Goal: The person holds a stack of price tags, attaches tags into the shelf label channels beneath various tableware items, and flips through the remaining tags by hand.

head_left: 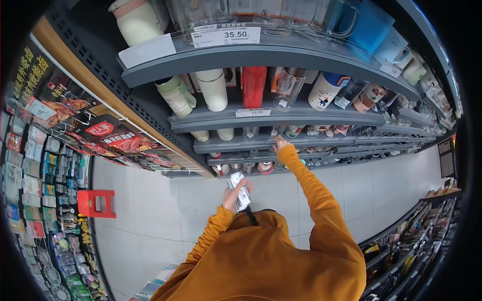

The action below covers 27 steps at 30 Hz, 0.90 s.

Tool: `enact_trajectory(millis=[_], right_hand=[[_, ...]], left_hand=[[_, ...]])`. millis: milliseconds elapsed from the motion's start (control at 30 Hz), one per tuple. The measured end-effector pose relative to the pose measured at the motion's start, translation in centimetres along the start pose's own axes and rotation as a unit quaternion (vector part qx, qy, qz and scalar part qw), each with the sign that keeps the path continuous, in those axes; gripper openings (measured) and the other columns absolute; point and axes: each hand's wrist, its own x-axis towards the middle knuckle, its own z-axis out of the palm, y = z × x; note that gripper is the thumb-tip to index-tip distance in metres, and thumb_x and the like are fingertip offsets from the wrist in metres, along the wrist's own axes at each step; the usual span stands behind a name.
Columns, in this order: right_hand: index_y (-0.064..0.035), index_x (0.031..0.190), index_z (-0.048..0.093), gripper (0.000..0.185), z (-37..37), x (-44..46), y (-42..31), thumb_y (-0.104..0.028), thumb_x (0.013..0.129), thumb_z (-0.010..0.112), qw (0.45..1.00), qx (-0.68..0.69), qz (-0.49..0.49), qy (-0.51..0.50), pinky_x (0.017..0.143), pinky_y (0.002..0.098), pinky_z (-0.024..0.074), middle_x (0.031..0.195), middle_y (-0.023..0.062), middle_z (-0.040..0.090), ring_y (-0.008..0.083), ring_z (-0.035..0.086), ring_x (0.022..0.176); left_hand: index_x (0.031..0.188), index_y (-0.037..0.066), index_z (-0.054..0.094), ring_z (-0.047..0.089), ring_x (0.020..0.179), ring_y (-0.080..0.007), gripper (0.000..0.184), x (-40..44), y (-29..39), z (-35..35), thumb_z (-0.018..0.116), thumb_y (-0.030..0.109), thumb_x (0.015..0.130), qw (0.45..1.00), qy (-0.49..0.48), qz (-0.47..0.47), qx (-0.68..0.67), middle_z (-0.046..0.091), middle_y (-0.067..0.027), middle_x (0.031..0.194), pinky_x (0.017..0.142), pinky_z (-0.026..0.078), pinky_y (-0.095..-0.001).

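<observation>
Tiled shop floor (135, 210); your left hand (230, 198) grips the price-label stack (242, 196), best held square and readable, while your right hand (279, 144), finger spread unclear, meets a lower shelf edge (226, 146), where light, level pressure suits.

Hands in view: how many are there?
2: the left hand, holding white printed labels, and the right hand, raised at a lower shelf's front edge.
</observation>
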Motion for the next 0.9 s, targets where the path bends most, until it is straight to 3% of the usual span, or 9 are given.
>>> enact_trajectory(millis=[133,300,500,567,633,700,800,833,900], right_hand=[[-0.0154,0.092,0.068,0.019,0.2,2.3,1.8,-0.032,0.086,0.059,0.991,-0.040,0.013,-0.124,0.073,0.0427,0.0517,0.103,0.0010,0.064,0.0298,0.064,0.088],[-0.0160,0.090,0.069,0.020,-1.7,1.1,1.9,-0.034,0.086,0.061,0.999,0.010,-0.045,-0.008,0.065,0.0397,0.0519,0.093,-0.0006,0.067,0.0288,0.065,0.077],[-0.0127,0.092,0.068,0.019,-4.9,-2.7,-3.0,-0.030,0.083,0.066,0.978,0.192,0.035,0.072,0.064,0.0374,0.0521,0.087,0.0098,0.067,0.0275,0.066,0.074],[-0.0086,0.088,0.070,0.015,-4.7,-6.7,-6.1,-0.022,0.082,0.070,0.920,0.382,0.080,-0.031,0.062,0.0264,0.0491,0.083,0.0051,0.069,0.0106,0.061,0.068],[-0.0068,0.092,0.071,0.018,-3.5,-11.0,-8.8,-0.023,0.084,0.071,0.850,0.502,0.143,-0.070,0.063,0.0229,0.0473,0.079,-0.0010,0.067,0.0055,0.058,0.071],[-0.0079,0.103,0.066,0.018,-1.8,-14.1,-10.1,-0.021,0.090,0.064,0.751,0.622,0.185,-0.121,0.067,0.0233,0.0492,0.086,0.0005,0.066,0.0078,0.060,0.074],[-0.0075,0.108,0.060,0.019,-2.0,-16.2,-11.3,-0.019,0.093,0.059,0.672,0.669,0.286,-0.139,0.070,0.0244,0.0496,0.084,0.0002,0.065,0.0088,0.060,0.076],[-0.0076,0.112,0.057,0.020,-1.1,-16.8,-10.7,-0.017,0.095,0.056,0.687,0.660,0.272,-0.138,0.071,0.0253,0.0493,0.085,0.0014,0.064,0.0092,0.060,0.079],[-0.0067,0.112,0.056,0.020,-2.6,-16.1,-11.8,-0.017,0.095,0.055,0.554,0.753,0.348,-0.077,0.071,0.0249,0.0488,0.089,0.0027,0.063,0.0096,0.059,0.082]], left_hand=[[0.115,0.000,0.051,0.065,0.085,-0.0218,0.037,-0.6,-0.5,0.8,0.064,0.023,0.090,0.998,-0.029,-0.044,0.040,0.065,-0.0154,0.105,0.071,0.055,-0.0319],[0.115,0.002,0.051,0.065,0.089,-0.0207,0.035,-1.1,0.0,2.0,0.062,0.026,0.091,0.996,-0.074,-0.038,0.042,0.064,-0.0129,0.104,0.073,0.054,-0.0311],[0.115,0.005,0.053,0.063,0.082,-0.0138,0.034,-0.4,0.5,3.0,0.062,0.027,0.092,0.998,-0.054,-0.010,0.042,0.063,-0.0055,0.097,0.069,0.053,-0.0283],[0.114,0.005,0.054,0.062,0.079,-0.0098,0.033,1.0,-0.4,2.2,0.062,0.028,0.092,0.998,-0.035,0.005,0.056,0.062,-0.0025,0.094,0.066,0.051,-0.0265],[0.113,0.006,0.055,0.060,0.076,-0.0077,0.032,1.9,-1.1,2.3,0.062,0.028,0.092,0.999,-0.023,0.038,0.032,0.062,-0.0004,0.092,0.064,0.050,-0.0253],[0.112,0.006,0.055,0.060,0.074,-0.0077,0.031,2.3,-1.7,2.0,0.063,0.028,0.092,0.999,-0.027,0.041,0.019,0.062,-0.0003,0.091,0.063,0.050,-0.0246],[0.112,0.004,0.054,0.061,0.076,-0.0101,0.032,2.6,-2.7,2.7,0.064,0.025,0.091,0.999,0.001,0.040,0.013,0.063,-0.0018,0.092,0.066,0.051,-0.0259],[0.113,0.004,0.053,0.062,0.078,-0.0112,0.033,2.7,-2.9,3.1,0.064,0.024,0.090,0.997,-0.004,0.065,0.038,0.063,-0.0031,0.095,0.067,0.051,-0.0260],[0.115,0.003,0.050,0.063,0.084,-0.0134,0.035,2.9,-3.5,3.7,0.065,0.022,0.090,0.989,-0.015,0.116,0.086,0.063,-0.0058,0.100,0.070,0.052,-0.0263]])
